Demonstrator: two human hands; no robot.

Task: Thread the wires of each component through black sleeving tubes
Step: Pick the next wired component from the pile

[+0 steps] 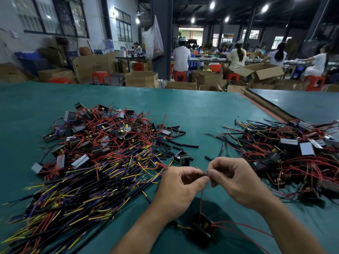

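Note:
My left hand (pixel 180 187) and my right hand (pixel 236 177) meet fingertip to fingertip above the green table (pixel 192 107). Between them they pinch a thin red wire (pixel 201 200) and what looks like a short black sleeving tube, mostly hidden by my fingers. The red wire runs down to a small black component (pixel 203 226) lying near the table's front edge, with more red wires and a yellow one trailing from it. Which hand holds the tube and which the wire is hard to tell.
A large heap of components and red, yellow and blue wires (pixel 95 153) fills the left. Loose black tubes (pixel 185 144) lie beside it. A second heap (pixel 293 153) sits at the right. Cardboard boxes, red stools and seated people are beyond the table.

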